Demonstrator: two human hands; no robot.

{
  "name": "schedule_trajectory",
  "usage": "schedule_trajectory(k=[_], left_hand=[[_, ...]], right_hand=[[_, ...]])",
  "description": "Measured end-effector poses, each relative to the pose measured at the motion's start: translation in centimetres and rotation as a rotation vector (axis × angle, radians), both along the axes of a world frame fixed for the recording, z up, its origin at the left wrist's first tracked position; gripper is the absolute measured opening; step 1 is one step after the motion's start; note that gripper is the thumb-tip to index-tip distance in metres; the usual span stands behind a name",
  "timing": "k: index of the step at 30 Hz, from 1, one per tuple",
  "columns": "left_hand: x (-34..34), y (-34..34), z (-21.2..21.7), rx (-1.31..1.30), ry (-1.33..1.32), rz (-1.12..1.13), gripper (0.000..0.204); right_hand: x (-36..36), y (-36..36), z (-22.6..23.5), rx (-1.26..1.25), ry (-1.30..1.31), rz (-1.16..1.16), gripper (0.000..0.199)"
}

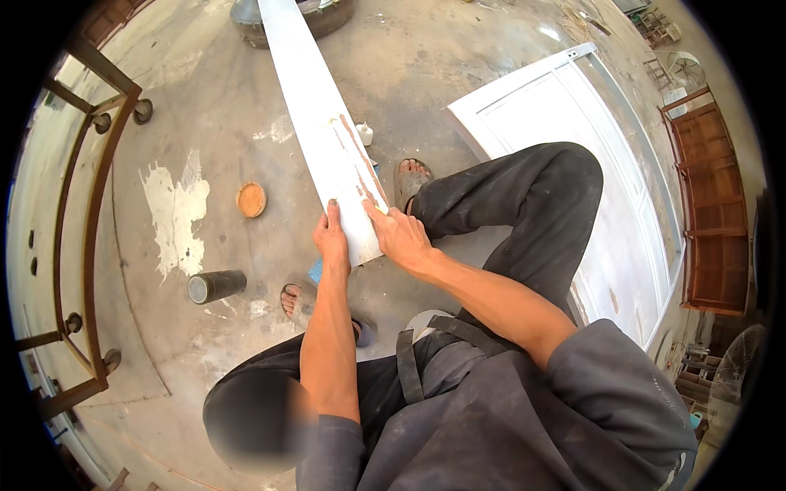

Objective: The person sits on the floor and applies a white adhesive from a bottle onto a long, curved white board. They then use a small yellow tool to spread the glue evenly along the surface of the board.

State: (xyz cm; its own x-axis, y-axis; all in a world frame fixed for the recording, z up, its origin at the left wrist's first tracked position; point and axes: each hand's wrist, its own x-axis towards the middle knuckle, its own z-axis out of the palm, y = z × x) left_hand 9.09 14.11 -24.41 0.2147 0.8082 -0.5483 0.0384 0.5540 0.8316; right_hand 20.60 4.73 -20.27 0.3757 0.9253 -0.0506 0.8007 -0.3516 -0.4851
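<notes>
A long white board (pixel 307 98) slants away from me, with reddish-brown streaks along the right part of its near end. My left hand (pixel 332 239) grips the board's left edge, thumb on top and the other fingers mostly hidden. On the right side of the near end, my right hand (pixel 403 239) is closed, its index finger pointing along the brown streaks. A small pale yellow bit shows at its fingertips, too little to name. Just beyond the board's right edge stands a small white bottle (pixel 365 134).
Left of the board, a round container of orange paste (pixel 250 200) and a dark cylinder (pixel 217 286) are on the floor near a dried cream spill (pixel 176 213). A wheeled metal frame (pixel 102 204) stands far left. A white panelled door (pixel 565 123) lies right, beside my bent leg.
</notes>
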Motion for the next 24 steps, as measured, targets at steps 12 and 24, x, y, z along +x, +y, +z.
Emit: schedule_trajectory(k=[12, 24], left_hand=[[-0.4, 0.1, 0.0, 0.052, 0.037, -0.003, 0.051], [0.3, -0.1, -0.6, 0.032, 0.015, 0.015, 0.051]], right_hand=[[-0.2, 1.0, 1.9, -0.126, 0.023, 0.024, 0.053], [1.3, 3.8, 1.7, -0.032, 0.026, -0.014, 0.044]])
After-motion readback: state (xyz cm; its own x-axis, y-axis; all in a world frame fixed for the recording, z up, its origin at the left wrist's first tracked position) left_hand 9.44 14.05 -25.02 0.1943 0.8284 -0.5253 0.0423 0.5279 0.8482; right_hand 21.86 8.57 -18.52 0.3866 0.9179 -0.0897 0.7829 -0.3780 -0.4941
